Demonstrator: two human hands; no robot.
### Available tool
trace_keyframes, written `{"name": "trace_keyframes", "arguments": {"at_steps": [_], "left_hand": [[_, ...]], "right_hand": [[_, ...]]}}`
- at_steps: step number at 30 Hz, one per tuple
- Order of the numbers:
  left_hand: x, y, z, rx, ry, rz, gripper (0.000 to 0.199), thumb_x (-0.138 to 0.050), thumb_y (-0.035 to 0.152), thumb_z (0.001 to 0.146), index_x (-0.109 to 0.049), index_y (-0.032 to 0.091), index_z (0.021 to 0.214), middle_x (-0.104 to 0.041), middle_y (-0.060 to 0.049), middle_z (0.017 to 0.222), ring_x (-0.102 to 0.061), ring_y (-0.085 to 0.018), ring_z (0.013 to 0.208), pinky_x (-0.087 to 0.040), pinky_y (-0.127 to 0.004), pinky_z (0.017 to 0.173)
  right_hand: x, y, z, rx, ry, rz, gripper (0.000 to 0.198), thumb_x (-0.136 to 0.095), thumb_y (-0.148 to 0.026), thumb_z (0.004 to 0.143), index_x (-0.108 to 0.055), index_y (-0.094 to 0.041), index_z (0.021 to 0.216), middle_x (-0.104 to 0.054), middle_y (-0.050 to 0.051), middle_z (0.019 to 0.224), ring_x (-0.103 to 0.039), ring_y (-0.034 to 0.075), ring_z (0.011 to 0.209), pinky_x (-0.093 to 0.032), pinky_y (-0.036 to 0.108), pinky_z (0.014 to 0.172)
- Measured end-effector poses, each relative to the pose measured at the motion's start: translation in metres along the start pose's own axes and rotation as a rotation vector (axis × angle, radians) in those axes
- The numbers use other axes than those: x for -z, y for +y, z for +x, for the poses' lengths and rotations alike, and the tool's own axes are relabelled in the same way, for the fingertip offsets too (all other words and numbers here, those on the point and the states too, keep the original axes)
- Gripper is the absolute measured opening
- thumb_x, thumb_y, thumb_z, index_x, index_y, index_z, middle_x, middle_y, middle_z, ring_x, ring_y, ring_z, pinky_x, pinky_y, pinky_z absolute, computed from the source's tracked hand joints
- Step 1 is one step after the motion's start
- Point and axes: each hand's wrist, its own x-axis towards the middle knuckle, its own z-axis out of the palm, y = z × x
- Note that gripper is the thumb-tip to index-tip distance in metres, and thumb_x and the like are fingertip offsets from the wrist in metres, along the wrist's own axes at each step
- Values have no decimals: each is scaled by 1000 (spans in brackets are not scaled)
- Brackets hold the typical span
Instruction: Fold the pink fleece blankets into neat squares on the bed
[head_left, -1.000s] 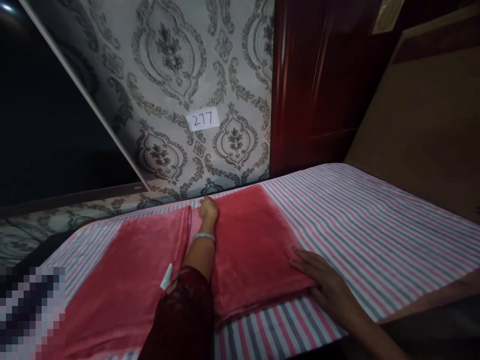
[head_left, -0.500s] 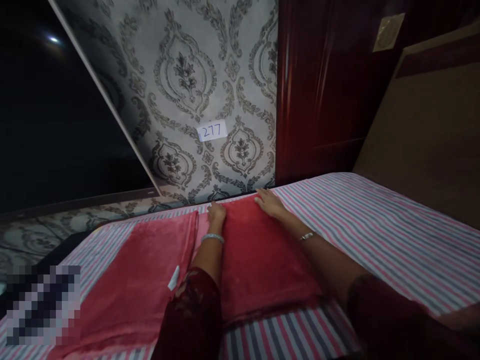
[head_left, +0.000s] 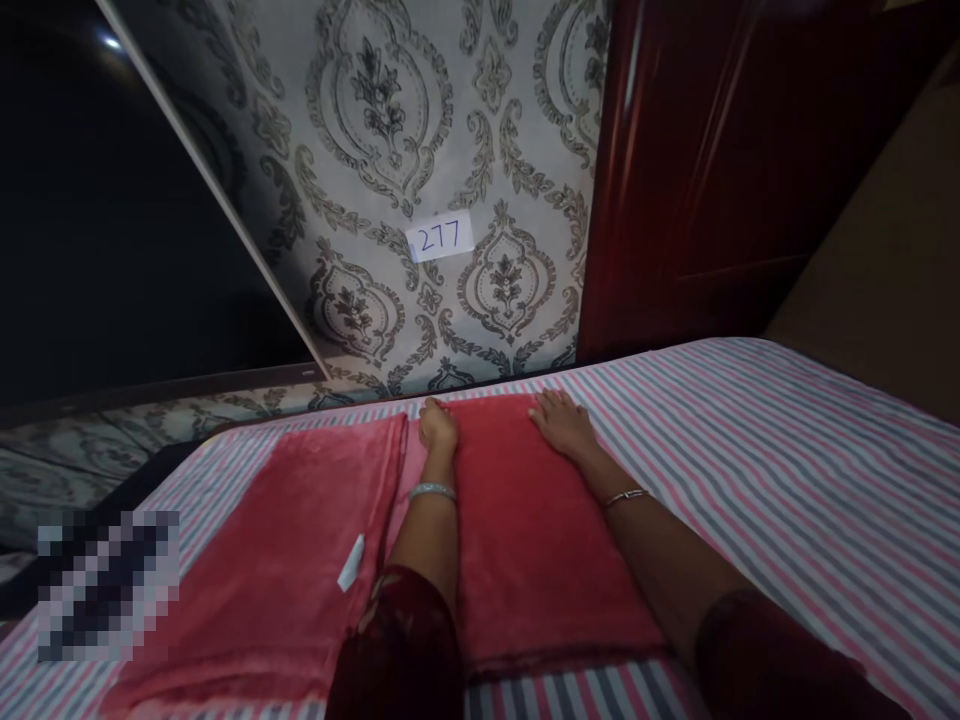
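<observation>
Patterned wall point(head_left: 495, 150) at back, dark screen point(head_left: 112, 220) left, dark red panel point(head_left: 712, 190) right. Striped cover point(head_left: 787, 490) below, far edge close to wall. Red cloth point(head_left: 547, 550) on it, two folded sections, left and middle; stripes run wide to its right, narrow strip at near edge. Right hand point(head_left: 564, 425) flat, fingers spread, far right corner. Left hand point(head_left: 439, 427) curled, middle section's far left corner; can't tell if pinching. White label point(head_left: 351, 563), left section.

The right hand point(head_left: 564, 423) has room rightward over the striped cloth point(head_left: 795, 480); patterned wall point(head_left: 487, 150) and dark-red panel point(head_left: 712, 180) bar the far side, the left hand point(head_left: 439, 425) leftward passage.
</observation>
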Motion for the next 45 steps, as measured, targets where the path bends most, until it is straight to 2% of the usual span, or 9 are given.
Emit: {"name": "trace_keyframes", "arguments": {"at_steps": [7, 10, 13, 17, 29, 32, 36, 40, 45], "left_hand": [[9, 6, -3, 9, 6, 52, 30, -49, 20, 98, -64, 17, 124, -70, -16, 121, -71, -25, 105, -53, -31, 86], [20, 13, -13, -12, 36, 83, 39, -46, 18, 99, -60, 12, 134, -62, -21, 137, -67, -26, 117, -51, -33, 96], [24, 16, -33, -222, 42, 170, 52, -49, 26, 99, -49, 16, 149, -40, -17, 161, -41, -29, 147, -36, -40, 118], [13, 4, -58, -490, -177, 408, 62, -41, 45, 102, -40, 16, 157, -30, -15, 167, -20, -32, 157, -21, -53, 125], [11, -9, -64, -457, -239, 429, 61, -27, 38, 104, -32, 18, 161, -23, -11, 170, -18, -24, 158, -21, -52, 125], [13, -9, -64, -471, -236, 414, 60, -26, 34, 103, -29, 19, 162, -21, -8, 171, -17, -23, 158, -22, -52, 125], [15, -10, -64, -508, -263, 433, 60, -27, 32, 103, -31, 21, 161, -21, -4, 171, -16, -24, 158, -23, -55, 125], [12, -10, -64, -528, -253, 482, 59, -28, 32, 102, -35, 20, 160, -24, -6, 170, -17, -27, 158, -24, -59, 123], [10, -11, -61, -534, -240, 471, 60, -27, 34, 102, -35, 21, 160, -25, -7, 170, -19, -27, 157, -25, -59, 123]], "right_hand": [[-2, 1, 0, -10, 15, 3, 63, -25, -47, 105, -34, -19, 160, -24, 7, 170, -16, 30, 156, -25, 55, 121], [-2, 1, -1, -10, 27, 7, 62, -25, -48, 105, -35, -21, 160, -25, 7, 170, -17, 31, 156, -25, 56, 120], [-2, 0, -1, -5, 31, 9, 62, -25, -48, 105, -36, -21, 159, -25, 8, 169, -17, 31, 156, -26, 56, 120], [-1, 0, 0, 4, 39, 8, 62, -26, -48, 104, -36, -20, 159, -25, 9, 169, -18, 30, 155, -26, 56, 119], [16, -17, -11, 15, 89, -40, 59, -26, -39, 104, -37, -19, 159, -28, 11, 168, -18, 35, 155, -25, 64, 118], [21, -44, -20, 174, 113, -89, 57, -33, -31, 102, -37, -25, 159, -27, 6, 169, -14, 32, 156, -17, 63, 121], [6, -75, -38, 387, 33, -138, 54, -35, -29, 103, -44, -29, 155, -33, 4, 167, -25, 29, 154, -19, 59, 122], [-9, -73, -44, 324, 16, -132, 54, -31, -38, 106, -39, -28, 158, -32, 3, 167, -23, 25, 155, -18, 52, 124], [0, -31, -33, 127, 3, -140, 63, -31, -49, 104, -35, -21, 160, -22, 9, 170, -16, 30, 156, -16, 57, 123]]}}
